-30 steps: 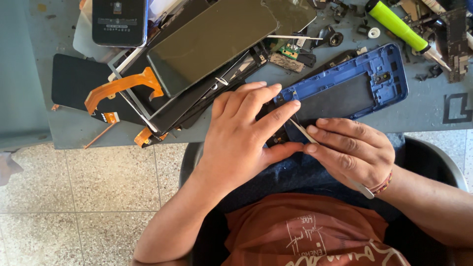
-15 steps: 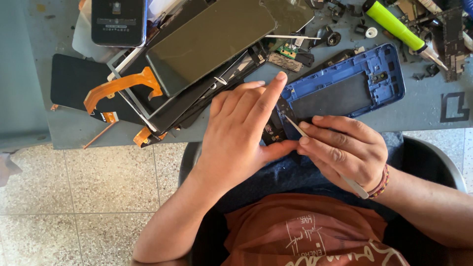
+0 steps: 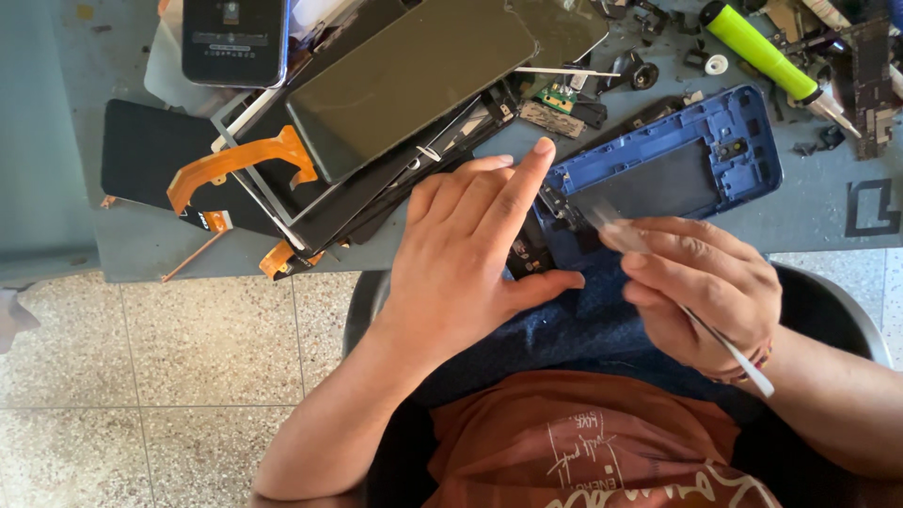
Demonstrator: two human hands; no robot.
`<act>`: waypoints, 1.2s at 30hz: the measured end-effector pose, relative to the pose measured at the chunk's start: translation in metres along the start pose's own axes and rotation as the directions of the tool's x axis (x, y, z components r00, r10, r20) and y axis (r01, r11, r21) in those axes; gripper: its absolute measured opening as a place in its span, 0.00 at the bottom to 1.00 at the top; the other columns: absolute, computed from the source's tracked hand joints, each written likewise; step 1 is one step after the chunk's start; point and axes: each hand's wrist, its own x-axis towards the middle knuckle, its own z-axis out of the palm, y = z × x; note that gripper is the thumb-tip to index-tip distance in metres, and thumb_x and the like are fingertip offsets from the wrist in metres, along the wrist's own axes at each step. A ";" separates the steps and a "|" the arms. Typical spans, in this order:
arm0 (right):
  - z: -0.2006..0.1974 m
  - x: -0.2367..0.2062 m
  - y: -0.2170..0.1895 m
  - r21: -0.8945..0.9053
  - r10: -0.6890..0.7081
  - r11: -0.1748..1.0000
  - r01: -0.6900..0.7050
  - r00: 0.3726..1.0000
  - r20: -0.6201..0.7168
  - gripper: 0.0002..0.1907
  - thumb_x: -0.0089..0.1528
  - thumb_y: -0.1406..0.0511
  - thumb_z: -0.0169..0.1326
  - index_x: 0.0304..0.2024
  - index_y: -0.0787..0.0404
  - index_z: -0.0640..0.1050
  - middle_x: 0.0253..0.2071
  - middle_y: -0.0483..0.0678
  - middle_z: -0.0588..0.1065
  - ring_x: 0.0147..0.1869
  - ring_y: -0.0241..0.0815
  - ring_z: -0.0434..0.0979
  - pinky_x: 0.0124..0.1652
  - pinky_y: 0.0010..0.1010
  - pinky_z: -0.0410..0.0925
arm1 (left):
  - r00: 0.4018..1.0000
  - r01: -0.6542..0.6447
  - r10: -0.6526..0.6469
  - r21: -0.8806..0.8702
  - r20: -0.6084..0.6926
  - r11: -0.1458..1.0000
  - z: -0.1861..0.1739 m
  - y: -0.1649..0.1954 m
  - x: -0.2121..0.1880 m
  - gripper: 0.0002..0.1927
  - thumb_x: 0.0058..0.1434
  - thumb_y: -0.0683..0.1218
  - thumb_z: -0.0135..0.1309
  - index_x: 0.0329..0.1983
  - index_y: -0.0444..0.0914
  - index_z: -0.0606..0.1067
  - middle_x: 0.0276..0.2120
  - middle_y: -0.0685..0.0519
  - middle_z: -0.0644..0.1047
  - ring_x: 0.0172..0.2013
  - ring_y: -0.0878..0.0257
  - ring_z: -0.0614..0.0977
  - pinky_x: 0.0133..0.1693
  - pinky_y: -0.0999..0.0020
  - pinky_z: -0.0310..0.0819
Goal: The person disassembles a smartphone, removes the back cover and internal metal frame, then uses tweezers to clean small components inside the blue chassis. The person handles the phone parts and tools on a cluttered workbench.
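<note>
Blue phone frame (image 3: pixel 701 150) on cluttered grey workbench (image 3: pixel 809 212).

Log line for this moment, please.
left hand: flat on blue phone frame | right hand: holds tweezers, tip at frame's lower end | table: stacked screens, green screwdriver

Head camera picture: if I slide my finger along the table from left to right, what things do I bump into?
Orange ribbon cable → big dark screen panel → left hand → blue phone frame → green-handled screwdriver.
</note>
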 end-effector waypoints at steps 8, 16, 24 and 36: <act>0.003 0.043 -0.020 -0.303 0.035 0.953 -0.003 0.994 0.100 0.13 0.53 0.68 0.68 0.37 0.65 0.78 0.40 0.53 0.82 0.47 0.54 0.82 0.45 0.41 0.73 | 1.000 -0.011 0.011 0.001 -0.009 1.000 0.002 -0.002 -0.001 0.57 0.52 0.64 0.70 0.77 0.37 0.56 0.56 0.48 0.75 0.62 0.54 0.75 0.63 0.55 0.63; -0.002 0.044 -0.010 -0.285 0.165 0.948 -0.144 0.985 0.053 0.07 0.58 0.73 0.66 0.37 0.64 0.81 0.36 0.49 0.81 0.40 0.44 0.82 0.38 0.32 0.73 | 0.999 -0.024 0.024 0.002 -0.031 1.000 0.003 -0.003 -0.002 0.57 0.53 0.66 0.69 0.76 0.36 0.56 0.54 0.47 0.75 0.60 0.53 0.75 0.62 0.54 0.63; -0.058 -0.035 0.046 -0.156 0.555 0.815 -0.559 0.829 -0.070 0.09 0.70 0.68 0.56 0.48 0.69 0.76 0.41 0.54 0.79 0.35 0.35 0.80 0.28 0.24 0.71 | 0.998 -0.040 0.039 -0.015 -0.054 0.999 0.004 -0.003 -0.001 0.56 0.54 0.65 0.70 0.76 0.36 0.57 0.53 0.48 0.75 0.61 0.53 0.76 0.62 0.53 0.64; -0.091 -0.087 0.114 -0.403 0.773 0.498 -0.768 0.604 -0.195 0.13 0.82 0.64 0.45 0.62 0.67 0.72 0.37 0.57 0.74 0.36 0.46 0.77 0.31 0.34 0.70 | 0.998 -0.031 0.032 0.014 -0.054 0.999 0.003 -0.001 0.000 0.56 0.51 0.65 0.72 0.74 0.37 0.59 0.54 0.47 0.76 0.60 0.53 0.76 0.62 0.53 0.64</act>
